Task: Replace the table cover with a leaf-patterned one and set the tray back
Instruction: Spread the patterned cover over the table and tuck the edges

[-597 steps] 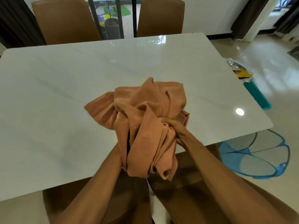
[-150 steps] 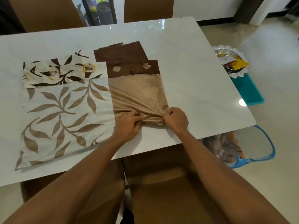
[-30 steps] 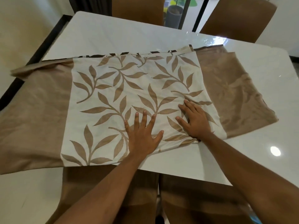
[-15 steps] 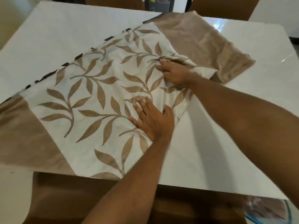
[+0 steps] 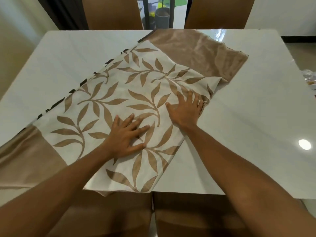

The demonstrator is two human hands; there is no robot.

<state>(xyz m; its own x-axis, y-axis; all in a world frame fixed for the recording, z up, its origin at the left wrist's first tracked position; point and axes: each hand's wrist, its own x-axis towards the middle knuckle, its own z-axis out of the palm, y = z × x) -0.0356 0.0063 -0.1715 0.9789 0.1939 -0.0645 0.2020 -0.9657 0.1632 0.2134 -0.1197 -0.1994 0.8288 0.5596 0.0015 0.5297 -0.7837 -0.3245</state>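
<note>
Cover: the leaf-patterned cover (image 5: 119, 93) lies slantwise on the white surface (image 5: 248, 117), with a cream leaf panel between 2 plain tan bands.
Left grip (image 5: 126, 135): fingers spread apart and flat, palm pressing on the leaf panel near its front edge; nothing clasped.
Right grip (image 5: 185, 110): fingers likewise splayed, flat on the panel's right border, where the cloth is folded under.
Hidden: the folded-under layer cannot be seen; only dark brown tabs (image 5: 75, 90) poke out along the cover's far-left edge.
Cut off: the left tan band runs past the frame's left side, and the cover's front corner hangs over the near edge.
Hard to make out: a silvery object (image 5: 310, 79) at the right border, too little showing to tell what it is.
Beyond: 2 brown chairs (image 5: 111, 12), tops cropped, with a potted plant (image 5: 162, 16) between them.
</note>
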